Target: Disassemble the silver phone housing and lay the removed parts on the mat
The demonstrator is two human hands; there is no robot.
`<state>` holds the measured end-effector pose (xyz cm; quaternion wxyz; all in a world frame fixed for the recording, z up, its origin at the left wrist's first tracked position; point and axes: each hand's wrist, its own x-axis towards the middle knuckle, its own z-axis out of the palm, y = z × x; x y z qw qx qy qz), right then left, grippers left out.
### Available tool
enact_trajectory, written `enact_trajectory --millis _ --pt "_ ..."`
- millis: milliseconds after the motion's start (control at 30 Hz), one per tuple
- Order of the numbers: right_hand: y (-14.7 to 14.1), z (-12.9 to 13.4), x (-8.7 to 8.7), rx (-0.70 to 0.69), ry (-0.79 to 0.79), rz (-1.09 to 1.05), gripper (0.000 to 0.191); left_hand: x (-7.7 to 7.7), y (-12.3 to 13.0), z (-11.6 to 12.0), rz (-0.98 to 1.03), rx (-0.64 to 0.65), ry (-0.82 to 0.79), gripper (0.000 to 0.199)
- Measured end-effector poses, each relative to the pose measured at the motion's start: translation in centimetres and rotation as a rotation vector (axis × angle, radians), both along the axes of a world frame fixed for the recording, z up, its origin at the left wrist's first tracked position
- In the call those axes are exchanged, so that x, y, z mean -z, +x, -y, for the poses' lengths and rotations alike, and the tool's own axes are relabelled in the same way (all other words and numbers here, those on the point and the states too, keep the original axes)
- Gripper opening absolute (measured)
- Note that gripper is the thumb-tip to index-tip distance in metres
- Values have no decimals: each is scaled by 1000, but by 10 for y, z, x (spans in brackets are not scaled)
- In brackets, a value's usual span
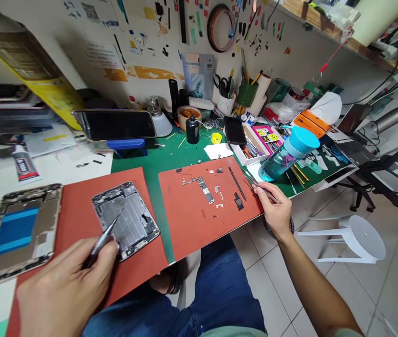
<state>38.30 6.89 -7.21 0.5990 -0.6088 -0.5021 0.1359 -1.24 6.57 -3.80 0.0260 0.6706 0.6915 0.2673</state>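
Observation:
My left hand [70,281] grips a dark metal pen-like tool [105,235], its thin tip over an opened phone housing [127,224] on the left red mat [79,201]. At the edge of the right red mat [185,234], my right hand [274,206] pinches metal tweezers [251,178], tips pointing up and left. On that mat lie a logic board [206,191], a black speaker-like part [239,201], a black stick tool [237,183] and several tiny parts.
A larger opened device [19,229] lies at far left. Behind the mats are a phone on a blue stand [127,146], a black bottle [192,130], a box of tools [251,145] and a blue water bottle [286,152]. A white stool [364,236] stands right.

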Motion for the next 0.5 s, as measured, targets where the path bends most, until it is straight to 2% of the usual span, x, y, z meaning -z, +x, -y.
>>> enact_trajectory --millis 133,267,500 --pt "-1 -10 6 19 -23 71 19 7 -4 -5 -56 87 160 35" --pt "1 -9 7 33 -64 201 17 4 -2 -5 -121 164 263 35" --pt "2 -5 6 89 -112 450 20 3 -1 -7 -151 187 337 30"
